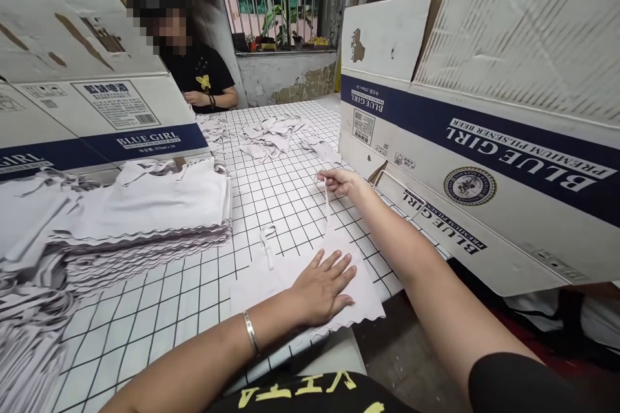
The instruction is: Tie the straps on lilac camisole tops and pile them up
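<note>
Our left hand [325, 287] lies spread flat on the white garment [358, 271]; our right hand [339, 182] pinches its strap [328, 203] beyond. Left of our hands, stacked garments [150, 206] crowd the counter [194, 297]; cartons [97, 110] [508, 110] stand on either side, a person [203, 71] behind the left one.

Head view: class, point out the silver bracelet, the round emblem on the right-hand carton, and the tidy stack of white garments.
Silver bracelet [250, 333]: head view, middle of the band.
Round emblem [469, 186]: head view, centre of the badge.
Stack of white garments [155, 201]: head view, top garment's flat face.
</note>
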The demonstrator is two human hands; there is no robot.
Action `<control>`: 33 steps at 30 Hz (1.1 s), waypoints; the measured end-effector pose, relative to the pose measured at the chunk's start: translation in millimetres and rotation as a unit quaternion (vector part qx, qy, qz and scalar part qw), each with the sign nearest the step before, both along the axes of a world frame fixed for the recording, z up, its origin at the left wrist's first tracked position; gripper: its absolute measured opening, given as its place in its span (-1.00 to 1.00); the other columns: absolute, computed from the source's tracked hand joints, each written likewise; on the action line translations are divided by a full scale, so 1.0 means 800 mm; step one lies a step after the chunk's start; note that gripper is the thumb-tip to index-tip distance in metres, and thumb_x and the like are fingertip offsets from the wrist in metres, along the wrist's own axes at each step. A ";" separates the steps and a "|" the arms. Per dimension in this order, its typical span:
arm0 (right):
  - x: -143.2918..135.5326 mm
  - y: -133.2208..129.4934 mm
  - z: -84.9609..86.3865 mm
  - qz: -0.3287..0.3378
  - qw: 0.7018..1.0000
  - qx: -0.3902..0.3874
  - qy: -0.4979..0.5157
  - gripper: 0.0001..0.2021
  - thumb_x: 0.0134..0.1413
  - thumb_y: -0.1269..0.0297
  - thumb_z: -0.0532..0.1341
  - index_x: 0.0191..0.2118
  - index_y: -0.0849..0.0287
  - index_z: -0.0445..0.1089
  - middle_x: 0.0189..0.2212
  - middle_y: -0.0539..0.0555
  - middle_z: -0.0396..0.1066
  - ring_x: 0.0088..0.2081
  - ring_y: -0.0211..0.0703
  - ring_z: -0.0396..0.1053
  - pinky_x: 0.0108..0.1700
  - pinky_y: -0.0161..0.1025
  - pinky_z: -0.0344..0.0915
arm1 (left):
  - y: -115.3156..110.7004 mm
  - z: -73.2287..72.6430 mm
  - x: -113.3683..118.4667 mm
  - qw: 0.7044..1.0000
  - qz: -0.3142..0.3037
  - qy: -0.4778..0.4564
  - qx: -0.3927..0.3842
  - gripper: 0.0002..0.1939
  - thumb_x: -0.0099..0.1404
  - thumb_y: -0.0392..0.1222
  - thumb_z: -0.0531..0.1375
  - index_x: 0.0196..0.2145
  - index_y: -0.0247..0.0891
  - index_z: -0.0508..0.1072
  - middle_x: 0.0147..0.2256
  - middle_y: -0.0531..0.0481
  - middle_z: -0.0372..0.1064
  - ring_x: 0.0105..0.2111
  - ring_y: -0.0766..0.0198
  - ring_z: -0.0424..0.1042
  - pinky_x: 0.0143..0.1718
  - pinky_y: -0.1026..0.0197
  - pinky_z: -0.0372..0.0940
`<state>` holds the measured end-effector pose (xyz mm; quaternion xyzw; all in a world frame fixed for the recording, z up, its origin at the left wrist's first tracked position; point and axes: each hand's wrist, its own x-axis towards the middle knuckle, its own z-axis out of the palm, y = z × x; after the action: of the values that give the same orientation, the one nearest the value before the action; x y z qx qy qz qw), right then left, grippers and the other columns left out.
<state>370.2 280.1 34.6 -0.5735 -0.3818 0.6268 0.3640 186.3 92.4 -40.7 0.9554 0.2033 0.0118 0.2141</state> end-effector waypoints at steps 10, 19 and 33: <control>-0.002 -0.106 0.079 -0.014 0.983 0.171 0.061 -0.96 0.14 0.42 0.20 -0.26 0.22 0.39 -0.36 0.10 0.46 -0.35 -0.27 0.40 -0.23 -0.30 0.42 | -0.008 0.028 0.008 0.920 0.133 -0.193 -0.313 -0.36 0.35 0.25 -0.09 0.13 -0.28 0.32 0.24 -0.24 0.13 0.27 -0.07 0.04 0.28 -0.25 -0.21; -0.020 -0.370 -0.002 0.039 0.987 0.152 0.011 -0.67 -0.07 0.12 0.38 -0.14 0.00 0.42 -0.11 0.10 0.40 -0.06 -0.04 0.40 0.00 -0.09 0.33 | -0.002 0.068 0.013 0.468 0.201 -0.373 -0.776 -0.73 0.39 -0.13 0.05 -0.19 -0.37 0.45 -0.08 -0.23 0.41 -0.07 0.17 0.43 0.06 0.05 0.30; -0.029 -0.350 -0.033 -0.029 0.997 0.063 0.028 -0.64 -0.03 0.06 0.33 -0.14 0.09 0.36 -0.30 0.06 0.45 -0.36 -0.20 0.45 -0.32 -0.23 0.39 | 0.028 0.093 0.015 0.575 0.183 -0.308 -0.736 -0.73 0.35 -0.12 0.12 -0.21 -0.39 0.50 0.00 -0.24 0.39 0.01 0.11 0.37 0.09 0.03 0.24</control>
<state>347.3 0.0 8.1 -0.5424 -0.3933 0.6064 0.4281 198.1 114.7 33.4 0.3505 0.2347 0.1905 0.8864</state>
